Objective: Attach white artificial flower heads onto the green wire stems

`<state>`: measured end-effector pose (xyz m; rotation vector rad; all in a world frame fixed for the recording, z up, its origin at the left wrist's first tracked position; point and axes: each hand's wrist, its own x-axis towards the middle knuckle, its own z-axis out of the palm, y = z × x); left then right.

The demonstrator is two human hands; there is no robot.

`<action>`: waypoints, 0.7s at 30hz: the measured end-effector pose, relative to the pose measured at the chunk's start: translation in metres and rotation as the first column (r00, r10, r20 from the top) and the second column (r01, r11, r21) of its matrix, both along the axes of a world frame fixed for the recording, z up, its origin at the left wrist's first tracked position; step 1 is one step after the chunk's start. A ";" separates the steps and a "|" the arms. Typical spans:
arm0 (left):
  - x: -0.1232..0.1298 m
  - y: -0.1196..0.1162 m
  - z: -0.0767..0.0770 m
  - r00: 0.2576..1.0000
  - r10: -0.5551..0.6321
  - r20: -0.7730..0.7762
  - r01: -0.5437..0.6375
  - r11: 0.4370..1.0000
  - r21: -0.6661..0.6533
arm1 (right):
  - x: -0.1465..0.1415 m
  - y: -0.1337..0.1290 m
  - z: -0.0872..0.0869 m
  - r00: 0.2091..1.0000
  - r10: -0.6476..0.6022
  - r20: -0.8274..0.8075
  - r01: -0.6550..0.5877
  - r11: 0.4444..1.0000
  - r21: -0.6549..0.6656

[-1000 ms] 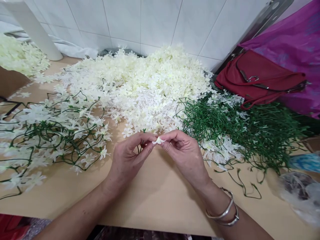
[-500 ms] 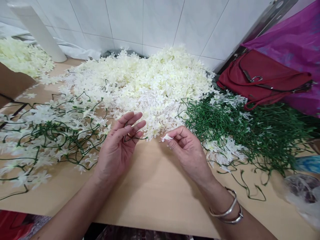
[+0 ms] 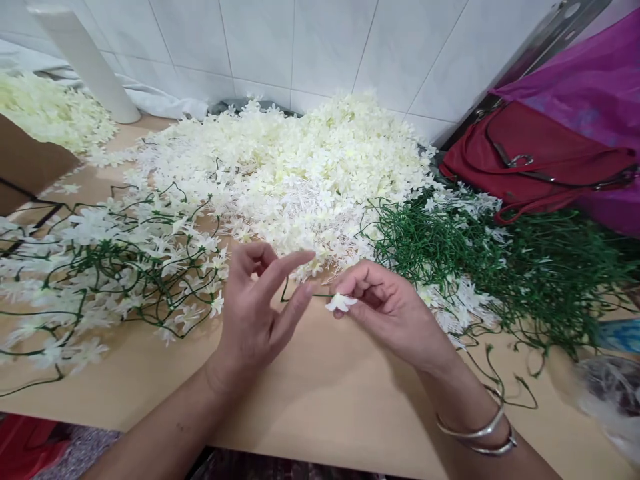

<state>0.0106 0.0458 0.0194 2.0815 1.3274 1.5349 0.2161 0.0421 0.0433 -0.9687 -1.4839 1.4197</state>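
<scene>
**One small white star-shaped flower, seemingly fabric (image 3: 341, 303), and one thin dark-green wiry stem (image 3: 323, 295), end to end**

From where I stand, the step in hand looks like fitting flower and stem together. The right hand (image 3: 393, 310) pinches the flower between thumb and forefinger, a narrow, closed grip, low over the pale wood-toned worktop (image 3: 310, 400). The left hand (image 3: 253, 310) has its grip wide, thumb and forefinger spread apart. The stem runs behind that thumb across to the flower; whether the left's other fingers touch it, or whether its tip has gone through, I can't tell. As I judge it, the next move calls for a steady right pinch while the left takes firm hold of the stem.

Beyond the hands spreads a big heap of loose white and cream flowers (image 3: 310, 147). A springy tangle of green stems (image 3: 425, 233) lies to the right, white flowers on green stems (image 3: 100, 227) to the left. A slouching dark-red bag (image 3: 540, 153) crowds the stems' back edge. Nothing comes between the two hands, though the neighbouring tangles could snag a loose stem.
</scene>
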 end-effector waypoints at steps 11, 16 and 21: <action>0.012 -0.006 -0.005 0.934 -0.356 -0.031 0.357 0.931 0.070 | 0.014 0.001 0.011 0.990 0.130 -0.055 -0.131 0.991 -0.003; 0.008 0.001 -0.002 0.861 -0.244 0.447 0.435 0.808 -0.398 | 0.019 0.009 0.004 0.994 0.023 -0.107 -0.028 0.999 -0.046; 0.008 0.010 -0.012 0.765 -0.133 0.630 0.539 0.669 -0.513 | 0.015 0.015 -0.004 0.993 -0.120 0.004 0.120 0.991 -0.067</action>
